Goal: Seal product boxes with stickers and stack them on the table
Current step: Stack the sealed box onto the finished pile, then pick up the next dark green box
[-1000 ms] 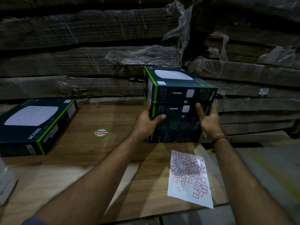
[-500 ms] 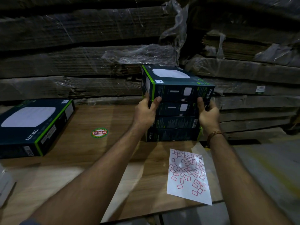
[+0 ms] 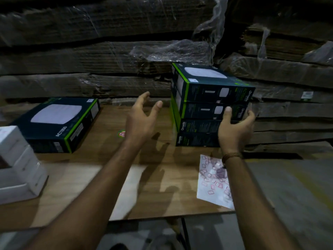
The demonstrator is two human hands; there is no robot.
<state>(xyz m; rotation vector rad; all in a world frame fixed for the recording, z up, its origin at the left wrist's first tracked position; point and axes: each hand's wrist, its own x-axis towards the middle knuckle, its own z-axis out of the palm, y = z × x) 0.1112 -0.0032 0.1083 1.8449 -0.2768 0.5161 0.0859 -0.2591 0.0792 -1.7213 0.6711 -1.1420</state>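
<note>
Stack of four product boxes (image 3: 210,105), far right on tabletop (image 3: 158,177): right hand (image 3: 234,129) cups its near corner, left hand (image 3: 142,120) spread wide, empty; square edges, then fetch lone box (image 3: 57,123) far left.

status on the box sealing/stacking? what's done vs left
Done: four dark boxes sit in a stack at the back of the table. In hand: nothing gripped; the left hand hangs open beside the stack, and the right hand is open at its front right corner. Left: one more dark box lies flat to the left, unstacked; its seal can't be judged. The sticker sheet lies near the stack.
</note>
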